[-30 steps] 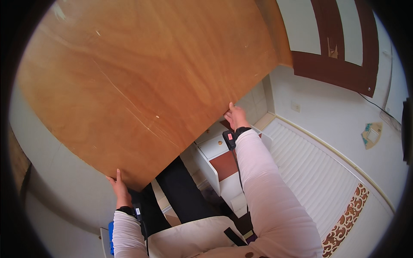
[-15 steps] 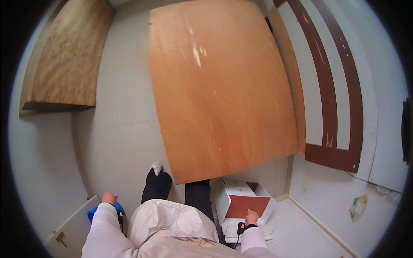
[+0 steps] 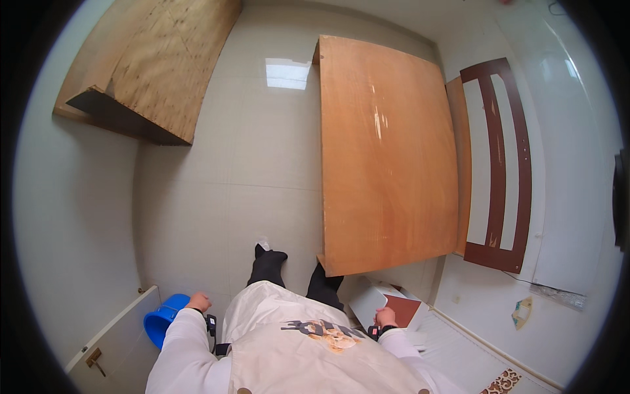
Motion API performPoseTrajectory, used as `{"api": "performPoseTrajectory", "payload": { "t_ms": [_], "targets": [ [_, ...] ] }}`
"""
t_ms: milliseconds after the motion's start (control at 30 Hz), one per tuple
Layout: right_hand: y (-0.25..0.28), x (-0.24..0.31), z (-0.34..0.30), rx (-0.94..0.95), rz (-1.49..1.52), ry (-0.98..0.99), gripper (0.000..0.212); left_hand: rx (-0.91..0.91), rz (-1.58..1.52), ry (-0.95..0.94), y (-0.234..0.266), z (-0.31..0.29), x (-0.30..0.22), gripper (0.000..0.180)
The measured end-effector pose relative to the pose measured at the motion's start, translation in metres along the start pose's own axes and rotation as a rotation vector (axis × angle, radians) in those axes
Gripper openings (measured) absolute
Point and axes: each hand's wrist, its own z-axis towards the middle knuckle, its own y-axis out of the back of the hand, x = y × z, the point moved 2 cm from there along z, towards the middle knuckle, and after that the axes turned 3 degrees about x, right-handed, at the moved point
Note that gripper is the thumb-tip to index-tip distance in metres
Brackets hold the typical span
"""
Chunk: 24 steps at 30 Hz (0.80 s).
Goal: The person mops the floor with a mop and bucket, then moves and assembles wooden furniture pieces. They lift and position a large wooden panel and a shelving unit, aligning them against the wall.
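My left hand point(image 3: 199, 302) hangs low on the left, its fingers curled and no object showing in them. A blue bucket point(image 3: 169, 314) is just to its left, partly behind my sleeve; I see no grip on it. My right hand point(image 3: 386, 318) is loosely closed at my right side, with nothing visible in it. Past that hand, lower right, a white box-like piece with a red-brown panel point(image 3: 404, 307) is partly covered by the hand. Ahead of my right leg stands a large orange-brown wooden board structure point(image 3: 390, 157).
A rough plywood box point(image 3: 157, 72) juts out at the far left. A dark-red and white slatted panel point(image 3: 496, 164) leans at the right wall. Lower left is a white door point(image 3: 115, 338) with a handle. Pale floor tiles point(image 3: 230, 177) run between the wooden pieces.
The view has shifted, so the wooden board appears farther right and more floor shows. My legs have changed stance. My left hand has moved right, uncovering more of the blue bucket.
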Motion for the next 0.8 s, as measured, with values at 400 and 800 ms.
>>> {"api": "performPoseTrajectory", "payload": {
  "t_ms": [400, 800],
  "targets": [
    [0.098, 0.274, -0.070, -0.376, -0.137, 0.241, 0.019, -0.462, -0.011, -0.111, 0.098, 0.008, 0.046, 0.021],
    [0.188, 0.480, 0.115, -0.125, -0.767, 0.551, 0.020, -0.368, -0.949, -0.046, 0.469, -0.019, -0.154, 0.025]
  ]
}}
